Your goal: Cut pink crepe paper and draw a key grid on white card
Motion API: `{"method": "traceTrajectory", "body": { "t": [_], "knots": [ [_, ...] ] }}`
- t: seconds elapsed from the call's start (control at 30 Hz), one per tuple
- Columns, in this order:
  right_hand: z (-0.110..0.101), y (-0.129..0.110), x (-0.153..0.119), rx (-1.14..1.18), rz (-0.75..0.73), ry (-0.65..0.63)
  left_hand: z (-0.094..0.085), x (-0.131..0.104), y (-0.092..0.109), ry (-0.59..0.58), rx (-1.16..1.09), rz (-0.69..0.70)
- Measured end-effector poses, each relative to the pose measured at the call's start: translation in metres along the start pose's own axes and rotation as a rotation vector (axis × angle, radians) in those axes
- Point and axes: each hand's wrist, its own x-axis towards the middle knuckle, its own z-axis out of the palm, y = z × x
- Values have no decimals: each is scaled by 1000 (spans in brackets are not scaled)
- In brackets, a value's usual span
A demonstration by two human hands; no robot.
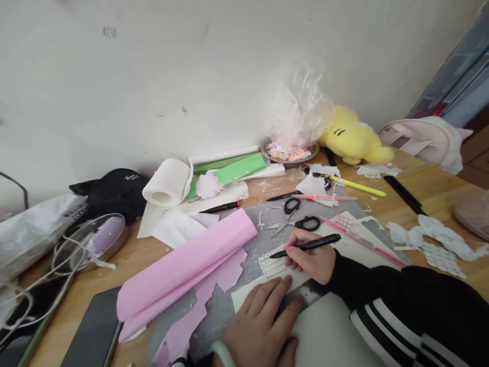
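Observation:
My right hand (pixel 309 255) is closed around a black marker pen (pixel 319 242), its tip on a small white paper piece (pixel 275 266) drawn with rows of little rounded shapes and lines. Fingers spread, my left hand (pixel 262 323) lies flat over a larger cream paper sheet (pixel 242 295), just below the drawn piece. Under the papers is a grey cutting mat (pixel 250 204). Black-handled scissors (pixel 294 218) lie open beyond my right hand. To the left, a folded pink paper sheet (pixel 187 260) stretches across the mat, with a ragged pink offcut (pixel 191 326) beside it.
A toilet roll (pixel 168 181), green paper pack (pixel 237 171), dish of small cutouts (pixel 290 153) and yellow plush toy (pixel 353 137) line the wall. At left lie a phone (pixel 93 326) and black cap (pixel 118 191). Paper scraps (pixel 443 257) and a yellow pen (pixel 359 186) are at right.

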Motion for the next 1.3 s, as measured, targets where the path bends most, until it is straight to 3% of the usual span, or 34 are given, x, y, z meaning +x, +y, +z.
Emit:
{"method": "traceTrajectory", "body": {
  "t": [0.37,0.57,1.3],
  "knots": [
    [-1,-2,0,-24,8,-20,-8,2,7,-39,-50,-82],
    [0,-2,0,6,25,4,-10,2,5,-81,-26,-58],
    [1,-4,0,23,49,45,-9,2,4,-47,8,-32]
  ]
}}
